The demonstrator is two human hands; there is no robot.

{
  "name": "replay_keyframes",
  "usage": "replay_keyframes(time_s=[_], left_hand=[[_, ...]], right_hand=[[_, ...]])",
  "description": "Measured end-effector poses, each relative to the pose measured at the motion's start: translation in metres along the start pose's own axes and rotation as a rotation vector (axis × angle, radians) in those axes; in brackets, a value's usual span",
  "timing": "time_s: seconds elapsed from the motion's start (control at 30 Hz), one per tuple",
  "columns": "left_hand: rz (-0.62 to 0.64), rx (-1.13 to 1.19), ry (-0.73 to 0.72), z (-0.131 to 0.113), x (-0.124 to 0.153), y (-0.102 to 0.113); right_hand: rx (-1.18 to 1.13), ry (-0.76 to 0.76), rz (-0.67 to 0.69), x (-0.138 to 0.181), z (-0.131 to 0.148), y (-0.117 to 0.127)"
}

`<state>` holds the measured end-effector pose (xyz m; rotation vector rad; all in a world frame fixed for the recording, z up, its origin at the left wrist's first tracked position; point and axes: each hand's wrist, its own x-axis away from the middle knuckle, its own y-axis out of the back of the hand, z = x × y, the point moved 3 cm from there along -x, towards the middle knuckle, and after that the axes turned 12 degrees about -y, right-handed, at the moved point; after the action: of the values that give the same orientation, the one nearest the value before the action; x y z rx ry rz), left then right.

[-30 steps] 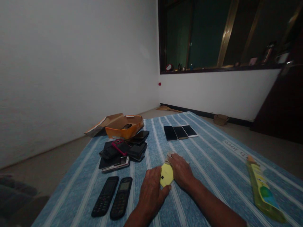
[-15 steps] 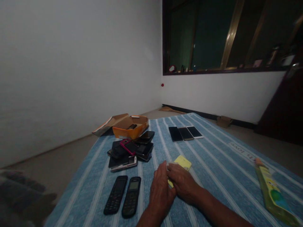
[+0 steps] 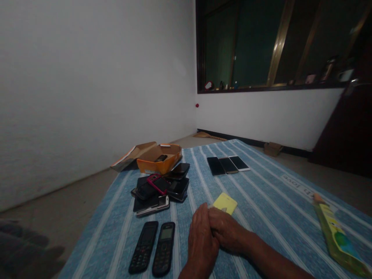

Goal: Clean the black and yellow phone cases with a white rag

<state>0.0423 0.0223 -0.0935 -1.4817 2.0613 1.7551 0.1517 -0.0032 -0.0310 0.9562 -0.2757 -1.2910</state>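
Note:
A flat yellow phone point(image 3: 226, 202) lies on the striped cloth, its near part hidden under my hands. Along its left side is my left hand point(image 3: 202, 242), fingers long and pressed together, thumb side toward the other hand. My right hand point(image 3: 228, 231) covers the phone's near part, its fingers bent in against my left hand, fingertips hidden. A small whitish bit shows by those fingers; I cannot make out what it is. Left of my hands lie two black keypad phones, the nearer-centre keypad phone point(image 3: 164, 250) and the outer keypad phone point(image 3: 143, 248).
Several piled phones point(image 3: 158, 190) lie before an open orange box point(image 3: 157, 164). Three smartphones point(image 3: 228, 165) rest side by side farther back. At right a bottle of yellow-green liquid point(image 3: 337, 236) lies on the blue striped cloth point(image 3: 270, 217).
My hands have drawn closer together, covering the yellow strip that showed between them. The whole scene sits slightly shifted as the camera moved.

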Motion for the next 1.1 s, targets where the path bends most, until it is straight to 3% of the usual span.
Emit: replay_keyframes(time_s=[0.33,0.93,1.1], left_hand=[[0.158,-0.006,0.116,-0.006,-0.005,0.006],[0.11,-0.077,0.15,-0.013,-0.001,0.005],[0.098,-0.066,0.161,-0.017,-0.004,0.01]], right_hand=[[0.069,-0.032,0.001,0.001,-0.008,-0.005],[0.095,-0.084,-0.056,0.007,-0.008,0.003],[0.211,-0.113,-0.058,0.012,-0.012,0.002]])
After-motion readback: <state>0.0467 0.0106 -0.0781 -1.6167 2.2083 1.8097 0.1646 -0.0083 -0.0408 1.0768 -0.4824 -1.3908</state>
